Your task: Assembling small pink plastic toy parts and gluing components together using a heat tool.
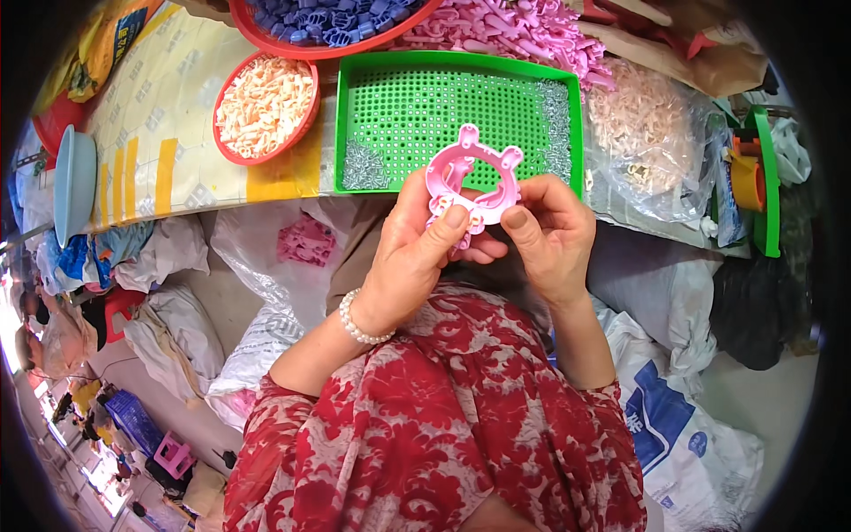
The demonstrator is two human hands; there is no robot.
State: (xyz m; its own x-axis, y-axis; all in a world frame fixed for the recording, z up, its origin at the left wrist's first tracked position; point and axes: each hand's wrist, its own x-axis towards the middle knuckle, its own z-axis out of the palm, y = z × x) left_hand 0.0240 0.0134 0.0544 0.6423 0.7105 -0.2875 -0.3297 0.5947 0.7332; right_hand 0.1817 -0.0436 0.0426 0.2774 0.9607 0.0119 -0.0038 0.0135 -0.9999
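Both hands hold a pink plastic ring-shaped part [486, 211] over the near edge of the green tray. The part has a large round opening and short screw-post lugs sticking out of its rim. My left hand [406, 248] grips its lower left side, with the thumb pressed on top near small peach-coloured pieces set in the part. My right hand [557, 238] pinches its lower right edge between thumb and fingers. Some fingers of both hands are hidden behind the part. A pearl bracelet [348, 321] circles my left wrist.
The green perforated tray [425, 106] carries small silver screws [554, 115] at its sides. Around it are a red bowl of peach pieces [266, 108], a red basin of blue pieces [332, 19], a pink parts heap [514, 35] and a clear bag of pale pieces [643, 124].
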